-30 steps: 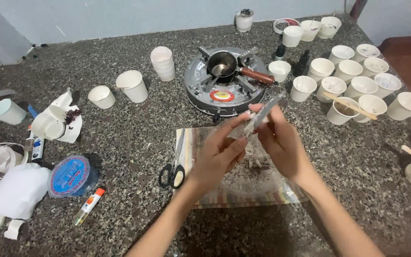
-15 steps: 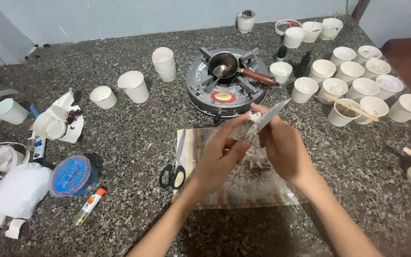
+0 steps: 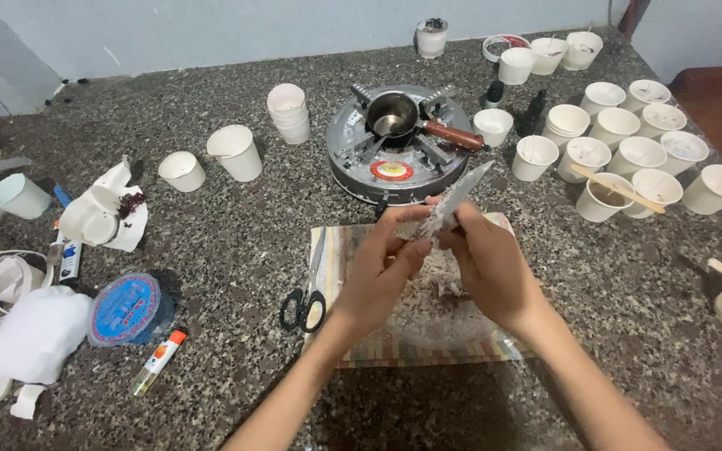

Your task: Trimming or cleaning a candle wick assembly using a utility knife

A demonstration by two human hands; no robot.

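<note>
My right hand (image 3: 495,267) grips a knife (image 3: 460,196); my left hand (image 3: 382,271) pinches a pale lump (image 3: 418,230). Shaving step, I judge; flakes (image 3: 440,271) lie at 6 o'clock.

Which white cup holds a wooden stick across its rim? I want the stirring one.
The cup at the front left of the right-hand cluster; a flat wooden stick lies across it.

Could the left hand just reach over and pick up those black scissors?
Probably yes. The scissors lie just beside the left hand with nothing between, but that hand now pinches a pale lump against the knife.
</note>
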